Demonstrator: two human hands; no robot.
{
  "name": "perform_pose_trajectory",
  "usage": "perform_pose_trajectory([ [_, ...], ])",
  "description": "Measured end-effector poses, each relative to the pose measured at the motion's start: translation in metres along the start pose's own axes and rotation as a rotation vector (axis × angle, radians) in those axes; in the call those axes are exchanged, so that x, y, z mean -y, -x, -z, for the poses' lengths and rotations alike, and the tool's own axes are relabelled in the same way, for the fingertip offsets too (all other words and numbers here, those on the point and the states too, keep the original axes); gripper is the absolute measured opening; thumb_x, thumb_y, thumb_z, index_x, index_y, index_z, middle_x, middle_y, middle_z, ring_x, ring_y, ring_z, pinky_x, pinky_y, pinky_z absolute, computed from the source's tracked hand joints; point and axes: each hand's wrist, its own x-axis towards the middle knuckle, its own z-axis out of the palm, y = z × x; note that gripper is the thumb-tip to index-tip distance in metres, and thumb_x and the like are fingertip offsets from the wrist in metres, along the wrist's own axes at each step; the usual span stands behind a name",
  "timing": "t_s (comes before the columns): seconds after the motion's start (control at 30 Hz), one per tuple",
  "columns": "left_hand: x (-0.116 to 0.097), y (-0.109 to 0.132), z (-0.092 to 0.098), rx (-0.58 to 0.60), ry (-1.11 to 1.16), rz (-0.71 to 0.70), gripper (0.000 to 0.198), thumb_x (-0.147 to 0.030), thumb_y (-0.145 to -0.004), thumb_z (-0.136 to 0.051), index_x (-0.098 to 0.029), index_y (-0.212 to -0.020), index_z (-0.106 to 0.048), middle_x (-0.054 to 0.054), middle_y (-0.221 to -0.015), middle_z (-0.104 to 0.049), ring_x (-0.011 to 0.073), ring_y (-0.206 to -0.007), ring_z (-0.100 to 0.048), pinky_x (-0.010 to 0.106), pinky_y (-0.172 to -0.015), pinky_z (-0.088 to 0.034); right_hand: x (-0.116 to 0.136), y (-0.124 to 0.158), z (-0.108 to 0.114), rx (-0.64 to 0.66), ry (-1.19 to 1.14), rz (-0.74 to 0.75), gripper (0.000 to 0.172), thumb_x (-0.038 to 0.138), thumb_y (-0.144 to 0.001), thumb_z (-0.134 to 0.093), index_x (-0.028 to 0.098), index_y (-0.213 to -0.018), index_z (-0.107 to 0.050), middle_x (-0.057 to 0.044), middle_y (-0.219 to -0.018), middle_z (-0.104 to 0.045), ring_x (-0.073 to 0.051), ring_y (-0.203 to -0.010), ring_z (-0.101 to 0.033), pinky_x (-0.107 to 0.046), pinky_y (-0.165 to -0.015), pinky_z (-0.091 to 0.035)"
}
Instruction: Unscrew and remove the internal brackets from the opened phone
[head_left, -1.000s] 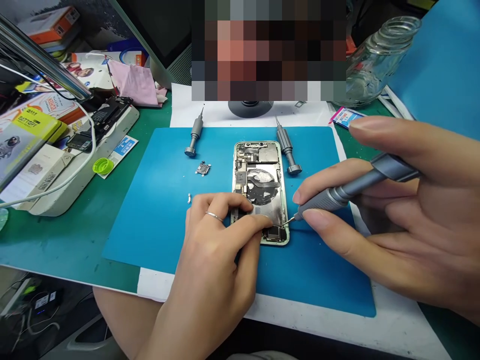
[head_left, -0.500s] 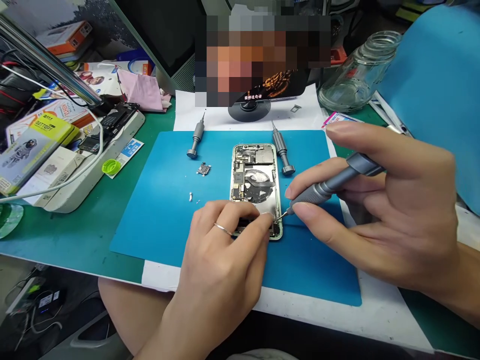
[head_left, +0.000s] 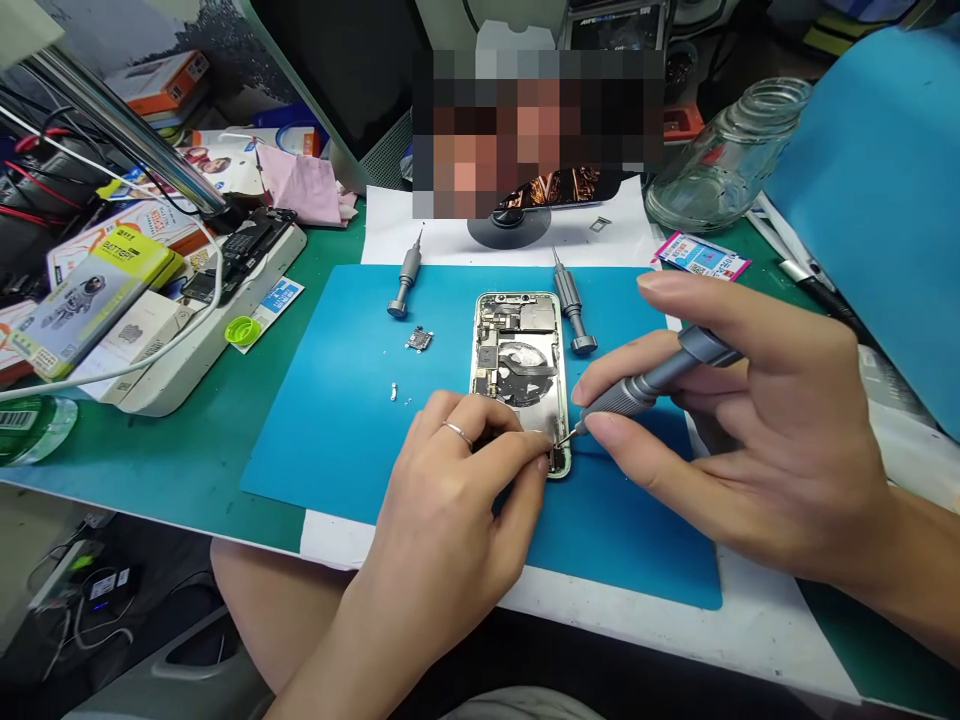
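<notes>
An opened phone point(head_left: 519, 350) with bare circuit boards lies face down on a blue mat point(head_left: 337, 420). My left hand point(head_left: 457, 500), a ring on one finger, presses its curled fingers on the phone's lower end and covers that part. My right hand point(head_left: 757, 440) grips a grey screwdriver point(head_left: 652, 382) between thumb and fingers. Its tip touches the phone's lower right corner, right beside my left fingertips.
Two more grey screwdrivers point(head_left: 405, 283) point(head_left: 574, 310) lie on the mat beside the phone, with a small loose part point(head_left: 418, 341) and tiny screws point(head_left: 394, 392). A glass jar point(head_left: 724, 160) stands at the back right. Boxes, cables and a white device point(head_left: 187, 340) crowd the left.
Both hands stay on the phone's lower end with the screwdriver tip at the same corner. The view has shifted, so everything sits a little smaller and further right.
</notes>
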Motion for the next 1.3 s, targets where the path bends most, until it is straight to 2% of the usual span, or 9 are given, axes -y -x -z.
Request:
perform_pose_trajectory([
  [0.13,0.000,-0.001,0.000,-0.012,0.033,0.030,0.017,-0.020,-0.102,-0.059,-0.022,-0.106,-0.075,0.002,-0.102,-0.064,0.0169,-0.097,-0.052,0.033,-0.085,-0.046,0.000,0.000,-0.001,0.019,-0.014,-0.023,0.074,0.009,-0.092,-0.071,0.030,-0.158,-0.043,-0.009,-0.149,-0.060,-0.014,-0.088,-0.075,-0.026,-0.075,-0.068],
  [0.3,0.000,-0.003,0.000,-0.012,0.055,0.043,0.016,-0.020,-0.102,-0.060,-0.022,-0.103,-0.076,0.002,-0.100,-0.064,0.0168,-0.095,-0.052,0.033,-0.084,-0.046,-0.001,-0.002,0.001,0.022,-0.020,-0.027,0.074,0.009,-0.092,-0.072,0.033,-0.156,-0.045,-0.007,-0.127,-0.072,-0.017,-0.083,-0.075,-0.030,-0.067,-0.068],
  [0.5,-0.002,-0.004,0.001,0.004,0.081,0.072,0.016,-0.019,-0.101,-0.060,-0.023,-0.101,-0.076,0.001,-0.099,-0.063,0.0172,-0.096,-0.052,0.034,-0.083,-0.046,-0.001,-0.003,0.000,0.037,-0.017,-0.005,0.075,0.007,-0.092,-0.070,0.033,-0.158,-0.043,-0.008,-0.138,-0.066,-0.015,-0.088,-0.074,-0.028,-0.071,-0.067],
  [0.73,-0.001,-0.007,0.003,0.032,0.103,0.131,0.013,-0.020,-0.100,-0.062,-0.025,-0.097,-0.073,0.000,-0.099,-0.062,0.0177,-0.096,-0.053,0.035,-0.084,-0.046,0.000,-0.001,0.002,0.046,-0.004,-0.016,0.080,0.007,-0.090,-0.073,0.039,-0.157,-0.044,-0.002,-0.124,-0.073,-0.016,-0.088,-0.075,-0.027,-0.070,-0.067],
  [0.87,-0.003,-0.007,0.003,0.038,0.106,0.117,0.013,-0.019,-0.100,-0.061,-0.026,-0.098,-0.072,0.000,-0.099,-0.063,0.0187,-0.097,-0.053,0.037,-0.083,-0.045,-0.005,0.004,0.002,0.038,-0.010,0.032,0.087,0.006,-0.088,-0.075,0.040,-0.160,-0.040,0.000,-0.121,-0.072,-0.015,-0.092,-0.076,-0.026,-0.081,-0.067],
  [1.0,-0.002,-0.005,-0.001,0.048,0.138,0.108,0.013,-0.017,-0.100,-0.059,-0.027,-0.100,-0.068,0.001,-0.098,-0.064,0.0202,-0.093,-0.054,0.038,-0.078,-0.046,-0.006,0.006,0.002,0.089,0.039,0.099,0.079,0.006,-0.092,-0.070,0.031,-0.160,-0.039,-0.003,-0.122,-0.073,-0.016,-0.097,-0.075,-0.029,-0.101,-0.062],
  [1.1,0.003,-0.004,-0.008,0.022,0.128,0.064,0.014,-0.017,-0.099,-0.058,-0.027,-0.097,-0.068,0.003,-0.096,-0.064,0.0210,-0.091,-0.055,0.038,-0.075,-0.049,-0.003,0.003,0.006,0.114,0.082,0.180,0.073,0.008,-0.097,-0.064,0.026,-0.161,-0.036,-0.006,-0.116,-0.075,-0.018,-0.097,-0.075,-0.029,-0.094,-0.064],
  [1.2,0.006,-0.002,-0.012,-0.010,0.126,0.051,0.015,-0.017,-0.098,-0.058,-0.027,-0.097,-0.068,0.004,-0.096,-0.063,0.0216,-0.092,-0.056,0.038,-0.074,-0.050,0.003,-0.002,0.010,0.139,0.095,0.180,0.066,0.006,-0.099,-0.056,0.025,-0.160,-0.038,-0.007,-0.111,-0.075,-0.019,-0.095,-0.075,-0.029,-0.084,-0.065],
  [1.3,0.006,0.000,-0.014,-0.030,0.124,0.068,0.015,-0.016,-0.098,-0.058,-0.027,-0.095,-0.068,0.004,-0.096,-0.062,0.0210,-0.091,-0.056,0.038,-0.074,-0.050,0.005,-0.005,0.012,0.152,0.064,0.183,0.068,0.003,-0.098,-0.054,0.025,-0.160,-0.038,-0.007,-0.111,-0.076,-0.020,-0.096,-0.075,-0.029,-0.082,-0.064],
])
